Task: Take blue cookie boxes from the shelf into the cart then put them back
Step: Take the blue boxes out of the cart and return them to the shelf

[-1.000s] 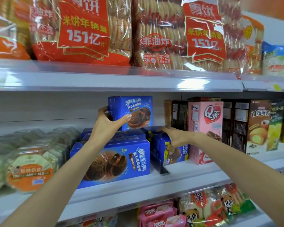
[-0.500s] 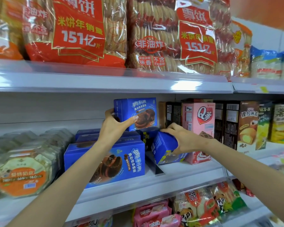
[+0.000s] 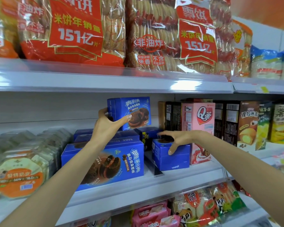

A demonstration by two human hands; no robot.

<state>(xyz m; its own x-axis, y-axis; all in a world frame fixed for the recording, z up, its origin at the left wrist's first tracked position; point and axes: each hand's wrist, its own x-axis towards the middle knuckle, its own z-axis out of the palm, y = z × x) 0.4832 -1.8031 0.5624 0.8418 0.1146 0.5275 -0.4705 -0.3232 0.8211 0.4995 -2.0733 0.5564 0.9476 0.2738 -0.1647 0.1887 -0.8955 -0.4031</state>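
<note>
Fingers of the left hand [image 3: 105, 126] pinch a small blue box [image 3: 129, 112] at 12 o'clock above the big blue box [image 3: 103, 163]. It's a thin hold, so it could slip. The right hand [image 3: 175, 138] lies spread and loose on a second blue box [image 3: 170, 159] at 3 o'clock; bump that and the pink box [image 3: 202, 128] probably tips.

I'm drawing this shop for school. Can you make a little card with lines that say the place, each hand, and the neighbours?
Place: shop shelf of snack boxes
Left hand: grips the upper blue box above a big blue box
Right hand: rests on the lower blue box, thumb on its front
Neighbour: pink box right of the lower blue box
</note>
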